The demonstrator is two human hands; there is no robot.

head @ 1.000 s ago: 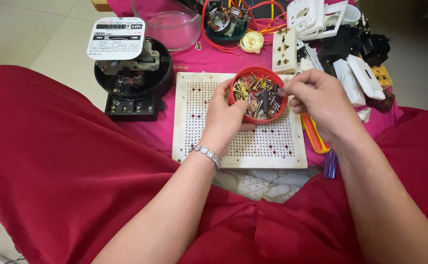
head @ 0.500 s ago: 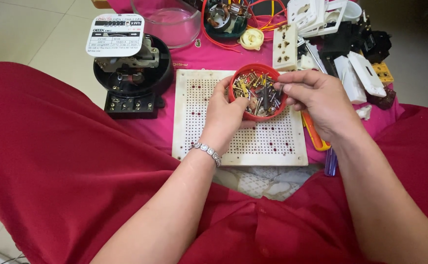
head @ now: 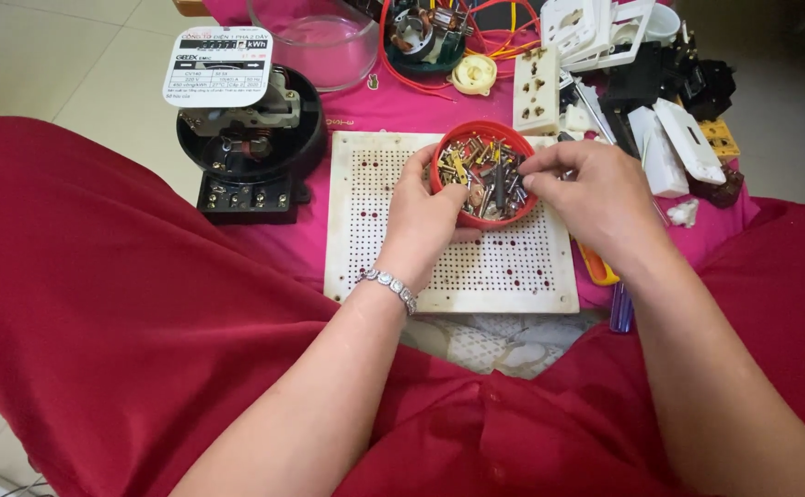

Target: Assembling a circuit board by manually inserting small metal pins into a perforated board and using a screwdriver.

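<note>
My left hand [head: 425, 216] was wrapped around the near side of the red bowl [head: 485, 172], fingers closed on its rim, holding it just above the middle of the frame, over the upper right part of the white perforated board [head: 448, 267]. The bowl was full of small screws and metal bits [head: 483, 170]. My right hand [head: 596, 198] sat at the bowl's right edge, fingertips [head: 533, 166] drawn together over the pile; whether they pinched a piece I could not tell. A silver bracelet [head: 389, 285] ringed my left wrist. At upper left stood a black electric meter [head: 248, 138] with a clear glass dome [head: 315, 37] behind it. White sockets and switch plates [head: 605, 64] crowded the upper right, all on a pink cloth [head: 375, 106].
</note>
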